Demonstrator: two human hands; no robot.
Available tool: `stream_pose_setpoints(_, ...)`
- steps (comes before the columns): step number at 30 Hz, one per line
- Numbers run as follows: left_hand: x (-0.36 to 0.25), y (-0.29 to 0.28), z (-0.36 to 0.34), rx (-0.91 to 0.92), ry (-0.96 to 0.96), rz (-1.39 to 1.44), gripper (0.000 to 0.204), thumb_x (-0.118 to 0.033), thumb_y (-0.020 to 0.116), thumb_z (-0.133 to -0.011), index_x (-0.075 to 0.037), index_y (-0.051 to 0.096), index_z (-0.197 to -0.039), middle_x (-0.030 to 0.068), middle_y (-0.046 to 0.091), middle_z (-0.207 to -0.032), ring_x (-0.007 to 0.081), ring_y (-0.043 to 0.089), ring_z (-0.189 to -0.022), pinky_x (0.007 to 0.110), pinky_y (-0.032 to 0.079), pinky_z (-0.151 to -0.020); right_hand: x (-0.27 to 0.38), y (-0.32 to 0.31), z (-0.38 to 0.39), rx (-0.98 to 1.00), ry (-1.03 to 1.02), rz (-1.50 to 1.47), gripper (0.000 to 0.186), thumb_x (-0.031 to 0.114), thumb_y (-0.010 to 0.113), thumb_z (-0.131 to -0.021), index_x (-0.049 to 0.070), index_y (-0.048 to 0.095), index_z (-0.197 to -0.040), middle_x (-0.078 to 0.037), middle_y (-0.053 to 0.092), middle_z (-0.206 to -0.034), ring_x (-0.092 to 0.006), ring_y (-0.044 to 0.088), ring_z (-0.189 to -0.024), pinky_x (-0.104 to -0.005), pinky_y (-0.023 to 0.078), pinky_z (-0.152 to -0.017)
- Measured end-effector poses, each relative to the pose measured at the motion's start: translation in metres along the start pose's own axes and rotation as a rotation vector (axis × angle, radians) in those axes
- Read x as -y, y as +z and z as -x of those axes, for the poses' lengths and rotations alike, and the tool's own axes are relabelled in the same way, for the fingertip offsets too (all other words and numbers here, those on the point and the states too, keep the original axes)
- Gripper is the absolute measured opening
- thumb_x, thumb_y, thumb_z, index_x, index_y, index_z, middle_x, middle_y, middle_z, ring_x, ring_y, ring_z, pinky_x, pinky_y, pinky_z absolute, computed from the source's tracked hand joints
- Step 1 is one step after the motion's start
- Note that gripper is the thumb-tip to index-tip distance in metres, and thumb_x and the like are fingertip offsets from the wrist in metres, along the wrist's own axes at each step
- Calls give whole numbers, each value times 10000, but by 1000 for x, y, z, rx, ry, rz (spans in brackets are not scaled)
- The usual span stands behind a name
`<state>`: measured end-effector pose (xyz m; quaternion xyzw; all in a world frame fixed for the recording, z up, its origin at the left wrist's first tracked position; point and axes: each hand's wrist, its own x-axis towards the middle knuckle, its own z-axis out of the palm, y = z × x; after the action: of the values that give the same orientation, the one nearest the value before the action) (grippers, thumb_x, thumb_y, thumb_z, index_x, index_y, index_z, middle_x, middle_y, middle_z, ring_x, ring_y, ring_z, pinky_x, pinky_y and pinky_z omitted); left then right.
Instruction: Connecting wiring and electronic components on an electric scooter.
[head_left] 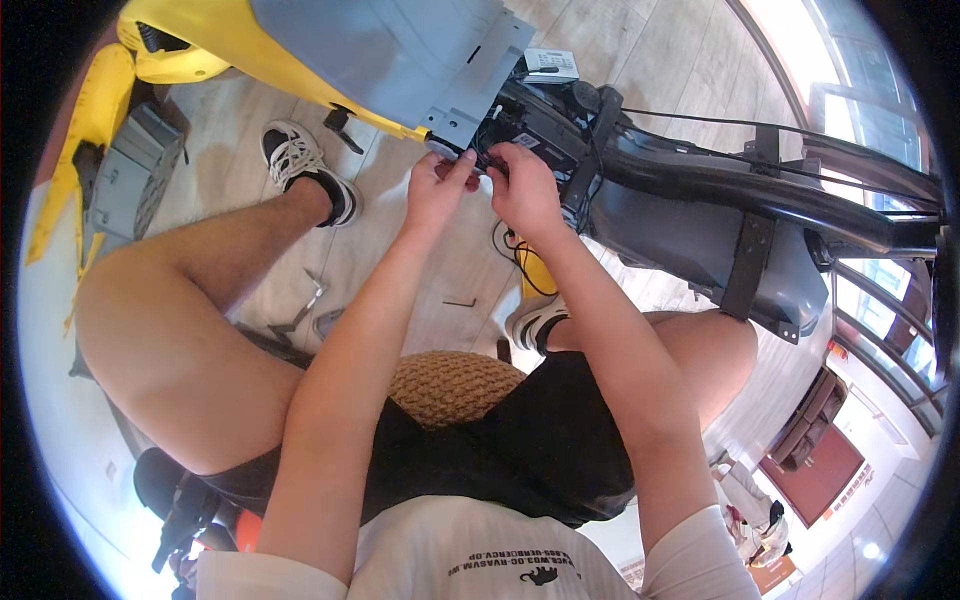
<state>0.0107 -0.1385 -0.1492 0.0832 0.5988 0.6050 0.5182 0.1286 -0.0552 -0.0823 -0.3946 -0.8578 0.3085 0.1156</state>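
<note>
Both my hands meet at the lower edge of a grey and yellow body panel (390,60), beside the black frame (690,170) of a vehicle. My left hand (438,190) has its thumb and fingers pinched together just below the panel's corner. Close on its right, my right hand (527,190) is closed too, its fingertips curled in by thin black wires (487,135). Whatever sits between the fingertips is small and hidden by the fingers. A loop of black cable (515,258) hangs under my right wrist.
An L-shaped hex key (460,303) and a metal bracket (300,308) lie on the wood-look floor between my feet. A white box (552,66) stands behind the frame. Yellow (100,85) and grey panels (135,165) are at the far left. Beneath me is a woven seat (450,388).
</note>
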Motion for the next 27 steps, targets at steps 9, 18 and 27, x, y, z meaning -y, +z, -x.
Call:
stream_pose_setpoints(9, 1, -2, 6, 20, 3, 45, 259, -203, 715, -976, 44, 640, -1000, 129, 726, -933, 187, 716, -800, 322, 606, -758, 3, -5, -1, 52, -22, 18, 225, 43, 666, -850, 4, 669, -1071, -220, 688, -1021, -414, 658, -976, -468, 527, -849)
stream_pose_setpoints(18, -2, -4, 5, 11, 21, -79, 222, -170, 713, -971, 44, 658, -978, 119, 727, -932, 183, 709, -796, 327, 606, -751, 2, -2, -5, 37, 50, -96, 212, 84, 722, -843, -11, 693, -1030, -192, 713, -905, -342, 702, -819, -394, 554, -765)
stream_pose_setpoints(27, 6, 0, 14, 48, -16, 33, 207, -15, 672, -925, 53, 609, -1111, 132, 714, -1014, 200, 712, -880, 339, 624, -784, 7, -9, -9, 143, 248, -153, 211, 145, 738, -806, 13, 754, -971, -199, 732, -875, -387, 714, -819, -437, 569, -770)
